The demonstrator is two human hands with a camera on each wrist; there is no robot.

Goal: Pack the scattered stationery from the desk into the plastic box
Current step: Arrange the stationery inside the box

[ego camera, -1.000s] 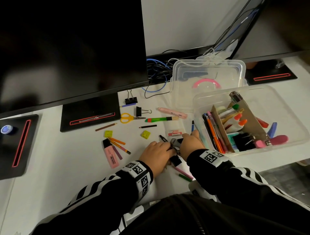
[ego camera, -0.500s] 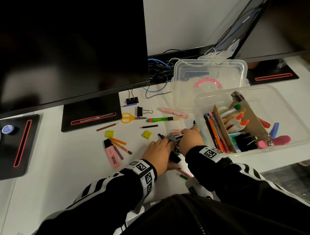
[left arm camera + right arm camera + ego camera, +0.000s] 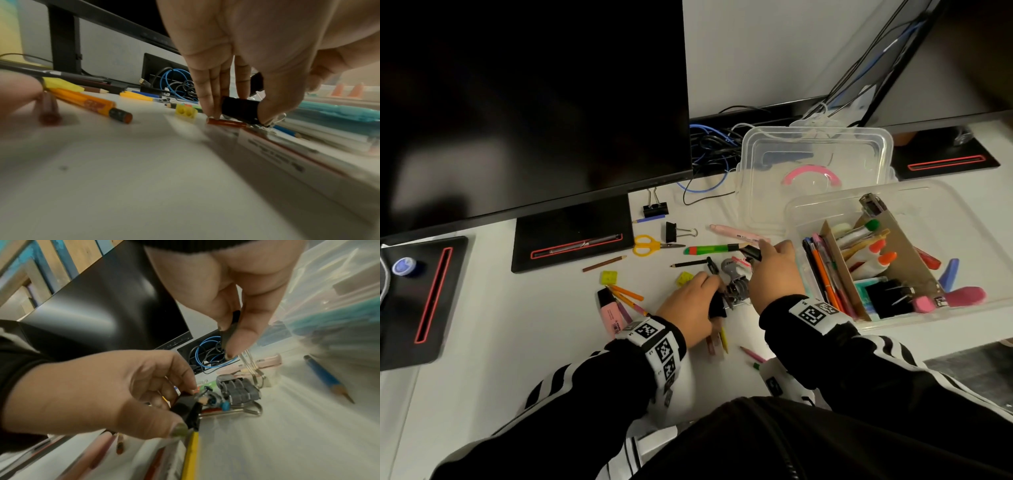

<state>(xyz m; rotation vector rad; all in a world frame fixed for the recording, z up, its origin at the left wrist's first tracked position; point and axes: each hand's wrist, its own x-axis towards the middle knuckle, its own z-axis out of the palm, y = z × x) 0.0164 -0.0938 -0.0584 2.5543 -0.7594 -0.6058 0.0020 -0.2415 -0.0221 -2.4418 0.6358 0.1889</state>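
Note:
On the white desk my left hand (image 3: 713, 291) pinches a black binder clip (image 3: 239, 110) between thumb and fingers, low on the surface. My right hand (image 3: 761, 253) holds a second black binder clip (image 3: 228, 335) lifted off the desk, its wire handles (image 3: 251, 365) hanging down. A grey binder clip (image 3: 238, 391) lies between the two hands. The clear plastic box (image 3: 962, 212) stands just right of my right hand, holding pens, glue bottles and clips around a cardboard divider (image 3: 839, 274).
The box lid (image 3: 815, 164) lies behind the box. Scattered on the desk are yellow scissors (image 3: 650, 245), a green marker (image 3: 709, 249), a pink highlighter (image 3: 613, 313), pencils, yellow sharpeners and two more black clips (image 3: 654, 209). A monitor (image 3: 534, 102) and cables stand behind.
My right hand has lifted from beside the left hand and moved forward toward the box with a black clip pinched in it. The left hand has shifted slightly forward, gripping its clip.

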